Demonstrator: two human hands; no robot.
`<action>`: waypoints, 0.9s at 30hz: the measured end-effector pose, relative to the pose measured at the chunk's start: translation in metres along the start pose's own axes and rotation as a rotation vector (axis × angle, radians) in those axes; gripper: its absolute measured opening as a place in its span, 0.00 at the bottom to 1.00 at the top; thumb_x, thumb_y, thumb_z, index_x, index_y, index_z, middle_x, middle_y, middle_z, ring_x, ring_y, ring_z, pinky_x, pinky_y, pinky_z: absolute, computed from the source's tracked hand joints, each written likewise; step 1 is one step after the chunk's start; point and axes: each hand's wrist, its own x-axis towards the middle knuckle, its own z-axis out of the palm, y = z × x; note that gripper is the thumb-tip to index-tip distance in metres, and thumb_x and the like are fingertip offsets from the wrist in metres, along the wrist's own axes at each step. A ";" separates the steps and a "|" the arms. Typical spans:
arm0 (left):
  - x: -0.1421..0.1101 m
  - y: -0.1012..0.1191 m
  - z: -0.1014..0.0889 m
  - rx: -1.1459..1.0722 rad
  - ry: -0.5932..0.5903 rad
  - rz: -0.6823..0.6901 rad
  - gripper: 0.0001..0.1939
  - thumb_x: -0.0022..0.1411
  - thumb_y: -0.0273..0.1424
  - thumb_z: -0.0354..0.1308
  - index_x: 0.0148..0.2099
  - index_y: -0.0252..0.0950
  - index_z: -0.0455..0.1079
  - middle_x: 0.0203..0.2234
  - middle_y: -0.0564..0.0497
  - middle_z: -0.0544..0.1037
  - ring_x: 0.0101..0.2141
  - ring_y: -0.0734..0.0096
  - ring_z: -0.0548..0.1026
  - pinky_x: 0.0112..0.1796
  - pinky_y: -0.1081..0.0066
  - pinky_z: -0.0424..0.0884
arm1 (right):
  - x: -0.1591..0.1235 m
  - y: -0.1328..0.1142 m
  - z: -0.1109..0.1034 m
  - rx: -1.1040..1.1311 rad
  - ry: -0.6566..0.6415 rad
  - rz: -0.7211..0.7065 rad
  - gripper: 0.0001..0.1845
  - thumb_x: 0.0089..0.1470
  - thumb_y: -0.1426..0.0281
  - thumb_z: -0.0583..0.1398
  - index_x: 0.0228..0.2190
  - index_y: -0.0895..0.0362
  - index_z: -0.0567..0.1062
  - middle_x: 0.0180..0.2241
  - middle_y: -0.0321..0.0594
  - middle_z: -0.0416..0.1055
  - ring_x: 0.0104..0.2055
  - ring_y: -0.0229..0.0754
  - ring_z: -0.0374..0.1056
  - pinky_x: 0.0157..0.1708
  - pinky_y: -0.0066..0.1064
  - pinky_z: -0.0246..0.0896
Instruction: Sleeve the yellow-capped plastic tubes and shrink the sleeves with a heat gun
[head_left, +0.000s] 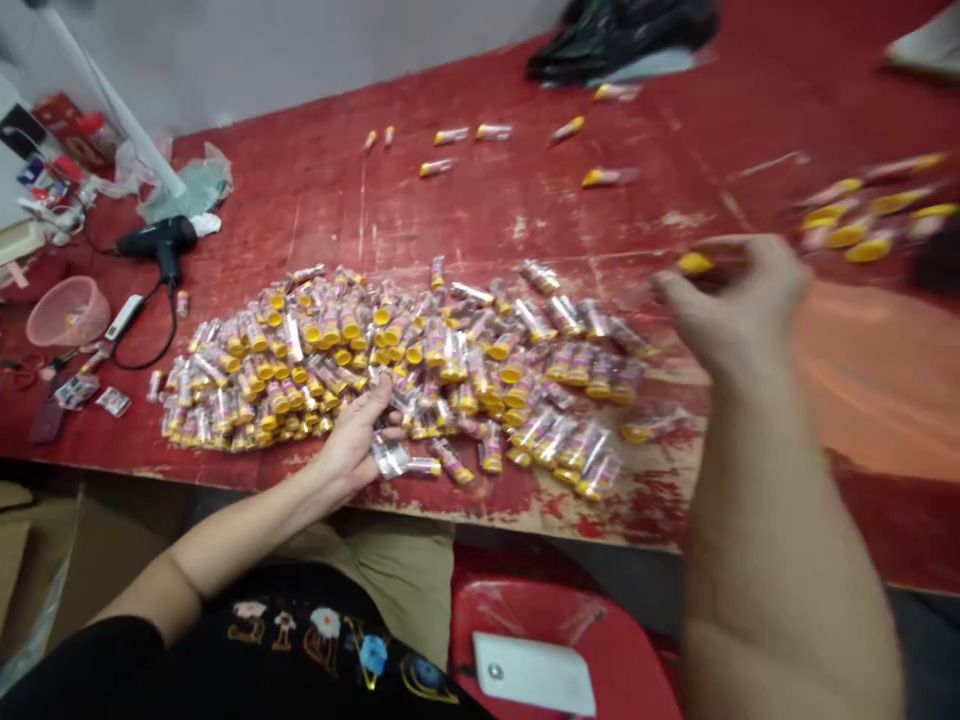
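Note:
A big heap of small clear-wrapped tubes with yellow ends (pixel 382 330) covers the middle of the red table. At its near edge, my left hand (pixel 356 440) has its fingers curled around one or more of these tubes, with shiny clear wrap (pixel 390 458) showing at the palm. How many it holds is hidden. My right hand (pixel 742 290) is raised over the table to the right of the heap, blurred by motion. Between its thumb and fingers shows the yellow end of a tube (pixel 694 263); the rest of that tube is covered.
Several loose tubes (pixel 493 132) lie farther back, and a blurred group of tubes (pixel 862 215) sits at the right beside an orange sheet (pixel 877 370). A heat gun (pixel 157 238) and pink bowl (pixel 69 312) stand left. A black bag (pixel 622 38) lies behind; a white phone (pixel 534 673) rests on the red stool.

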 end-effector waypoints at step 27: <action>-0.071 0.000 -0.091 0.403 -0.375 0.101 0.32 0.42 0.53 0.79 0.35 0.32 0.74 0.16 0.58 0.71 0.14 0.85 0.64 0.17 0.80 0.51 | -0.338 -0.093 -0.028 0.414 -0.343 -0.397 0.20 0.57 0.69 0.70 0.51 0.44 0.83 0.45 0.42 0.80 0.47 0.47 0.78 0.46 0.42 0.77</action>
